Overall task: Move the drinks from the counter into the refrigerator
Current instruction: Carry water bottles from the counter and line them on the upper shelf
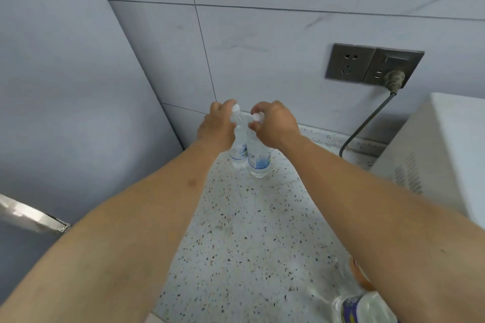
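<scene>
Two clear water bottles stand touching, upright, at the far 12 o'clock corner of the speckled desk [252,231]: left bottle [238,151], right bottle [258,162]. Judged full, so moderately heavy; thin plastic walls likely flex and may be slick, while the capped necks are stiff and offer the surest hold.

Left hand [216,126]: fingers curled around the left bottle's neck just under the cap. Right hand [274,124]: fingers curled, pinching the right bottle's neck and cap.

A third bottle [364,307] with a blue label lies at 5 o'clock, partly under the right forearm. A white microwave [446,149] sits at 3 o'clock.
</scene>
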### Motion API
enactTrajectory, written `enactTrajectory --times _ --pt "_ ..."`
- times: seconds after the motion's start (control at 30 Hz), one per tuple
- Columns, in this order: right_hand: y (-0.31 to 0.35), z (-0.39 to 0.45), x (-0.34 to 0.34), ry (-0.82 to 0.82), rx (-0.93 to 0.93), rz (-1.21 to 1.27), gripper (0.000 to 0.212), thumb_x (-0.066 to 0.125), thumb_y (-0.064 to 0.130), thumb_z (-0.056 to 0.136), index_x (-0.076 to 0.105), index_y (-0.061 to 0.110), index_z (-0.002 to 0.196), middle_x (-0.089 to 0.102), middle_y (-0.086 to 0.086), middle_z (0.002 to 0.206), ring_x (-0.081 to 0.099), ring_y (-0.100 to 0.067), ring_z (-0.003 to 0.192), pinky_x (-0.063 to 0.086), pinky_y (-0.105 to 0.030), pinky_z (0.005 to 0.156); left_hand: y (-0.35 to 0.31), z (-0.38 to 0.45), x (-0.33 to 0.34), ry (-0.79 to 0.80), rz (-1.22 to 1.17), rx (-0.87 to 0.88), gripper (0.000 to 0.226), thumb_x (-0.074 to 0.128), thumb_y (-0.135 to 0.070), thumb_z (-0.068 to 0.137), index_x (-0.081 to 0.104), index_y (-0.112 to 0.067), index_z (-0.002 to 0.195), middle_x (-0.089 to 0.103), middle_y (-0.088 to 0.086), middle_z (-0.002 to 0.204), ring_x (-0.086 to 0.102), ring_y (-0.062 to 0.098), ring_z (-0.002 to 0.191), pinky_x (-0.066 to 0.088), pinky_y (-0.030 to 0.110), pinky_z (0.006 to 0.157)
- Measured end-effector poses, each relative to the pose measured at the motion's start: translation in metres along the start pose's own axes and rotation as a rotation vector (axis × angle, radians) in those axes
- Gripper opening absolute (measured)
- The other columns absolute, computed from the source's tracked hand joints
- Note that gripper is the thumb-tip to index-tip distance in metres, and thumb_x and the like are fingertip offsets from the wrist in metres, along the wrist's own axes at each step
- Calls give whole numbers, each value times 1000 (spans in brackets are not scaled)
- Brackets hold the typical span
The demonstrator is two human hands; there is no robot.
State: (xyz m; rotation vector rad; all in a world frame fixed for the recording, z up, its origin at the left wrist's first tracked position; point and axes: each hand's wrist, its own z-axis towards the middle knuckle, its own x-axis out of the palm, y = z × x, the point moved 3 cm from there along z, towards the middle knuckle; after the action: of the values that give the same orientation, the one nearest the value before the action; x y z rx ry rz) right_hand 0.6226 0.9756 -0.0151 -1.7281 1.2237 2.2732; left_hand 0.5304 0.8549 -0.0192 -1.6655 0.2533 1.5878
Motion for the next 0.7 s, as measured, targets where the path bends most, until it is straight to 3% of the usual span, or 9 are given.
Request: enactTrajectory --times 0.1,0.27,0.43,0.53,0.63,0.7 --pt "2 -7 -1 28 -15 -91 24 67 37 91 62 26 112 44 1 105 52 -22 86 41 -31 69 0 -14 -2 -85 -53 24 32 59 -22 97 51 -17 127 49 10 123 57 31 96 47 38 78" --pt "-6 -33 -3 49 60 -136 23 65 37 93 61 21 109 46 -7 124 54 -23 79 46 -31 67 1 -60 7 -164 -216 -90 27 63 -17 94 53 -17 118 45 4 114 54 24 85 41 32 72" --pt "-7 -81 0 14 78 -18 9 66 24 90 58 21 91 50 -7 118 51 -15 63 38 -24 53 2 -137 27 -209 -416 -253 26 63 -12 93 50 -20 114 45 1 119 54 18 85 42 28 70" --pt "-12 -117 9 10 95 15 14 60 17 89 52 20 78 56 -11 110 51 -18 61 33 -22 48 -1 -186 38 -255 -502 -284 26 62 -12 93 49 -17 115 42 -4 113 55 18 84 43 23 66" --pt "-17 -150 14 16 139 27 12 60 13 89 54 17 79 56 -11 106 53 -21 68 34 -22 49 -3 -221 37 -278 -575 -290 26 64 -14 93 49 -20 114 41 -8 109 56 13 82 37 10 61" --pt "-16 -167 13 -3 153 50 9 59 13 88 57 15 80 59 -10 100 55 -19 65 35 -21 48 -3 -236 28 -293 -597 -277 25 65 -18 93 50 -22 111 44 -7 107 56 11 81 38 11 61"
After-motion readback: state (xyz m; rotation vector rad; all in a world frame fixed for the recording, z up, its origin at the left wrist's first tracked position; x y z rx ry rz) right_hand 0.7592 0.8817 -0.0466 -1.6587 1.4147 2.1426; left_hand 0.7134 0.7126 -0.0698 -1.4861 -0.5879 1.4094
